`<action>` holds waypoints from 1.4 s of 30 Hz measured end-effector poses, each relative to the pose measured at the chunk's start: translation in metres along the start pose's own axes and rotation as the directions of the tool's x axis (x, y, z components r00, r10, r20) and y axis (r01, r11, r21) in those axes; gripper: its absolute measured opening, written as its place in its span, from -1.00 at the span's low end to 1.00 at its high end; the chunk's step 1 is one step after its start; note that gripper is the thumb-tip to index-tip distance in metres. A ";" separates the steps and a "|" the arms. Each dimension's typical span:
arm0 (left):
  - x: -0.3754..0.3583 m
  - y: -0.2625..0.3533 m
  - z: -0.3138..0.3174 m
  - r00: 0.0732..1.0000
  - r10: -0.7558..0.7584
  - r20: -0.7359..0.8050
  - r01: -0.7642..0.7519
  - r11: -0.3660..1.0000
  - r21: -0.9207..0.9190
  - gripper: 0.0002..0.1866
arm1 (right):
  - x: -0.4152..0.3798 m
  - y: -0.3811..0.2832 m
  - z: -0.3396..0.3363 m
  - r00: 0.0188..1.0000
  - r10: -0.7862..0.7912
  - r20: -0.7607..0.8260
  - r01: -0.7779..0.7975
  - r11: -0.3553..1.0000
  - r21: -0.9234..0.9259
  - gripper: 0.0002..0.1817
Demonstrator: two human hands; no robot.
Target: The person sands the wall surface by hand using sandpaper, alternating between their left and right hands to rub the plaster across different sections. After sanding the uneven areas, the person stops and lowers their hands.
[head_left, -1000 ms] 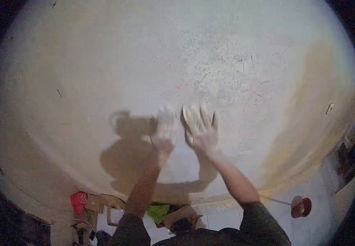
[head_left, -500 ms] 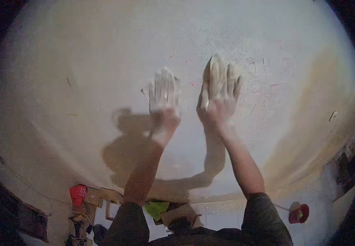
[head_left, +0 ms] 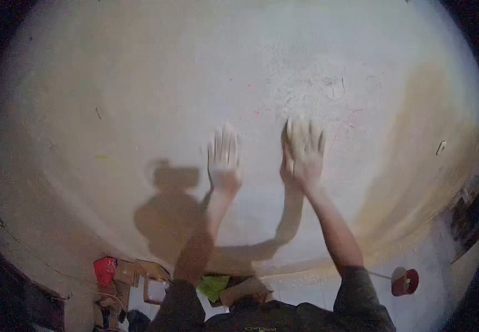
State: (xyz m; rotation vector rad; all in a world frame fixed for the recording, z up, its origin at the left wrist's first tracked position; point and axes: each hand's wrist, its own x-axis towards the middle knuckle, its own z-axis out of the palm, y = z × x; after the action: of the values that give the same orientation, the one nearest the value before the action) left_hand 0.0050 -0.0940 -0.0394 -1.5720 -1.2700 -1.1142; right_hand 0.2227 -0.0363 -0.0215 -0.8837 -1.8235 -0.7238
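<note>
A pale wall (head_left: 167, 88) with worn paint fills most of the view. My left hand (head_left: 224, 156) lies flat against it, fingers stretched upward and close together, with nothing in it. To the right, my right hand (head_left: 304, 150) is also laid on the wall, palm inward, its fingers a little apart. The backs of both hands look whitish. Just above the right hand the surface is rough and speckled (head_left: 306, 88). Small red marks (head_left: 257, 112) show between and above the hands.
My head and arms cast a dark shadow (head_left: 170, 216) on the wall. Along the floor below are a red bag (head_left: 105, 270), cardboard boxes (head_left: 126, 272), a green item (head_left: 213, 286) and a dark red container (head_left: 404, 283) at right. A small light-coloured fitting (head_left: 441, 148) is on the right wall.
Both hands have slid down the wall, the right one farther, staying flat with fingers up. The rough speckled patch above the right hand is now more exposed.
</note>
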 end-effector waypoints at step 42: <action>0.079 -0.002 -0.024 0.998 -0.035 -0.042 0.035 0.999 0.008 -0.39 | 0.071 -0.006 -0.023 0.980 0.079 -0.180 -0.070 0.996 0.059 -0.38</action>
State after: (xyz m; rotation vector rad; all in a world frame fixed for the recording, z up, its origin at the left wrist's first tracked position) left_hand 0.0080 -0.0949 0.0432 -1.5169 -1.2772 -1.1560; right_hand 0.2086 -0.0394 0.0519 -0.8194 -1.6316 -0.6834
